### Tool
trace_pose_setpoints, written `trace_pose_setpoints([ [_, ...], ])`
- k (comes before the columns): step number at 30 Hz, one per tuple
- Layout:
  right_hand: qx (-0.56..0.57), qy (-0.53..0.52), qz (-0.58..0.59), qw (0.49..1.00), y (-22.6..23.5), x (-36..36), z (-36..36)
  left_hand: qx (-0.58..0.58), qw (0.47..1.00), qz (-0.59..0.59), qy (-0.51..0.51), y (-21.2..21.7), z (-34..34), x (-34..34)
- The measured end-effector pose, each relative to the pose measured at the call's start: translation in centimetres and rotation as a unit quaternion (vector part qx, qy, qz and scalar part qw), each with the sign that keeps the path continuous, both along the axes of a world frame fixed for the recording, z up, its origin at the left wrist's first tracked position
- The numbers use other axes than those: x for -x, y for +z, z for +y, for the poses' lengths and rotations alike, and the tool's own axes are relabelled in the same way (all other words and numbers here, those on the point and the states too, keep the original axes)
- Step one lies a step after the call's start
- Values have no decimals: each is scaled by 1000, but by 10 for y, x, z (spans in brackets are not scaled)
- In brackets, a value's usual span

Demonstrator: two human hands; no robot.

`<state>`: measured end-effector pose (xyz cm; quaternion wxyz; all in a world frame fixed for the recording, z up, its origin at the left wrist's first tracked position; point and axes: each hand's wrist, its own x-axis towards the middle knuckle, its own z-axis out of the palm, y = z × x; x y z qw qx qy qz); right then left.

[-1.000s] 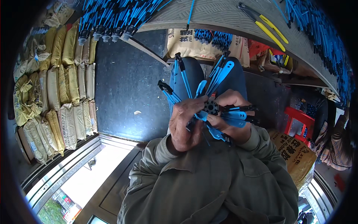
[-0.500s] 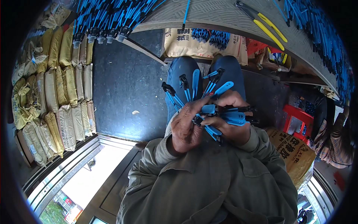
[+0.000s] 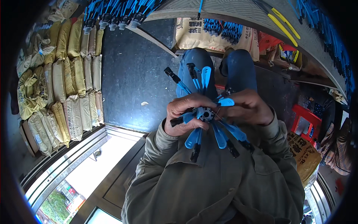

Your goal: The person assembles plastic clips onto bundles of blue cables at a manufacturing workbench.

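Note:
Over my lap is a spoked piece with a round grey-black hub (image 3: 206, 114), its blue arms and flat blue paddles fanning out to black ends. My left hand (image 3: 186, 110) is closed around the hub's left side, thumb below and fingers above. On the other side, my right hand (image 3: 249, 108) has its fingers bent together at the hub's right edge, by a blue paddle (image 3: 226, 102). A thin pale line, perhaps a wire, shows beside those fingertips. What the right fingers pinch is hidden.
A grey workbench (image 3: 238, 19) ahead carries blue-and-black rods (image 3: 123, 15) and yellow-handled pliers (image 3: 283, 26). Stacked sacks (image 3: 59, 82) line the left. Below the bench lies a printed sack (image 3: 190, 35) with more rods. A red plastic frame (image 3: 307, 121) stands at right.
The spoked piece has turned so its hub faces up and its paddles spread wider. My left hand now wraps the hub's side; my right hand has shifted from beneath to the right edge.

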<state>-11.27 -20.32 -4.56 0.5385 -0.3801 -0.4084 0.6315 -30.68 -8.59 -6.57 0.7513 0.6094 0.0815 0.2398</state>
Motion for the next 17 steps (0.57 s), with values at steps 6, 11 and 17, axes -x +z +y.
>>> trace_pose_setpoints([
  [6,-137,-8,-317,938,-3,11,10,-69,997,-11,17,3,-4,3],
  [11,-127,-63,-266,953,-17,23,5,-136,986,6,95,6,-16,2],
  [17,-104,-69,-229,965,-31,36,-1,-234,964,41,118,-1,-20,8],
])
